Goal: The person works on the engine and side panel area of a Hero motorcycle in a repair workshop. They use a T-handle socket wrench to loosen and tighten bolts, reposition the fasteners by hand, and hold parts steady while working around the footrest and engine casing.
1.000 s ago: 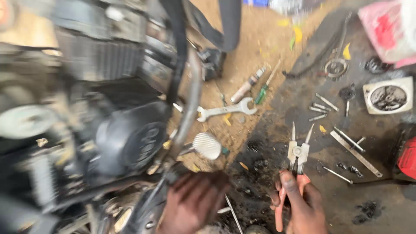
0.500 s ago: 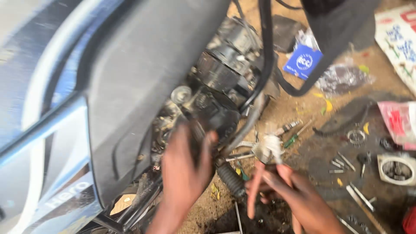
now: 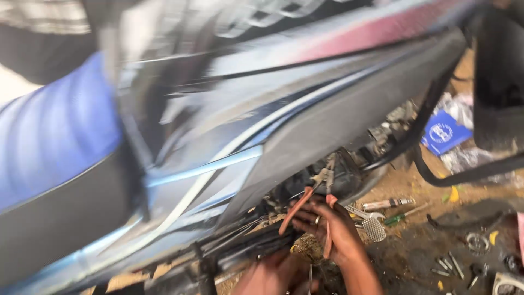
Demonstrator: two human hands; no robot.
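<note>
Under the motorcycle's side panel [image 3: 327, 131], head view: the right hand [image 3: 333, 232] grips red-handled pliers [image 3: 311, 199], nose at the engine [image 3: 333, 180], the step judged gripping a part, needing a steady squeeze; the left hand [image 3: 273, 273], blurred, grasp indeterminable.

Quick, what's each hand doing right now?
Left hand: low beside the motorcycle, grip cannot be told.
Right hand: closed on red-handled pliers.
</note>
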